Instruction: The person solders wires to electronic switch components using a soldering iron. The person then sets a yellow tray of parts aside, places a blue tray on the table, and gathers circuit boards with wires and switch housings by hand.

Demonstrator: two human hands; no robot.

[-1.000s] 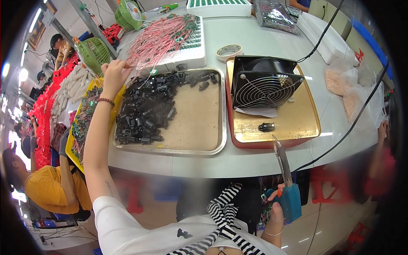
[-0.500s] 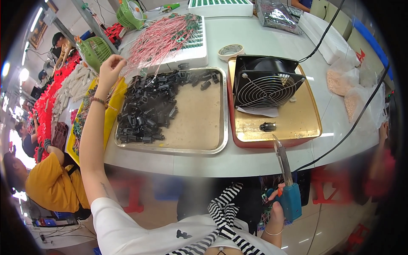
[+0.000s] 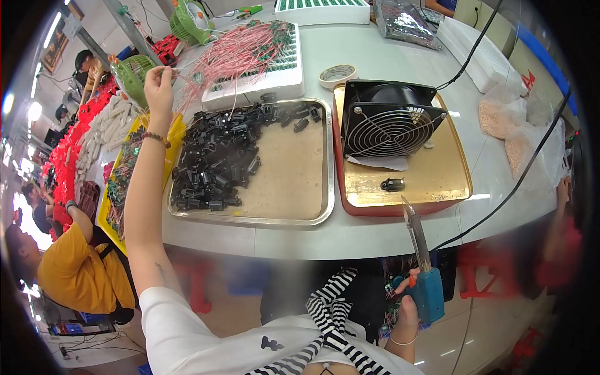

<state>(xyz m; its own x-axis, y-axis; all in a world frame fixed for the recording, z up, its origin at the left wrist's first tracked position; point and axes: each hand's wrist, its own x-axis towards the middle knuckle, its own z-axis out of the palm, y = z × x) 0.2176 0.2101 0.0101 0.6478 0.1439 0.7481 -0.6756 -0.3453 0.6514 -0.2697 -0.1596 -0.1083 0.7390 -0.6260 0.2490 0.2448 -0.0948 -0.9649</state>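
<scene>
- Head view, nearest: the right hand point(image 3: 407, 312) sits low by the person's lap, fingers wrapped tight around the blue grip of one glue gun point(image 3: 422, 269), whose long metal nozzle points up toward the table edge.
- On the white table point(image 3: 350, 234) stand two metal trays side by side.
- One silver tray point(image 3: 315, 215) on the left holds a heap of small black plastic parts point(image 3: 219, 156), too many to count, piled over its left half; its right half is bare.
- One gold tray with a red rim point(image 3: 437, 187) holds one black square fan point(image 3: 389, 119) with a round wire grille, a slip of white paper under its front edge, and one single small black part point(image 3: 392, 184) lying apart.
- Just behind the trays lie one roll of tape point(image 3: 337, 75) and one white foam block point(image 3: 262, 78) covered with a tangle of pink wires point(image 3: 240, 53).
- Farthest, the left hand point(image 3: 159, 84) is stretched out past the silver tray, fingers pinched together on a thin wire point(image 3: 187, 78) at the tangle's left edge.
- Two green desk fans point(image 3: 134, 75) stand beyond it.
</scene>
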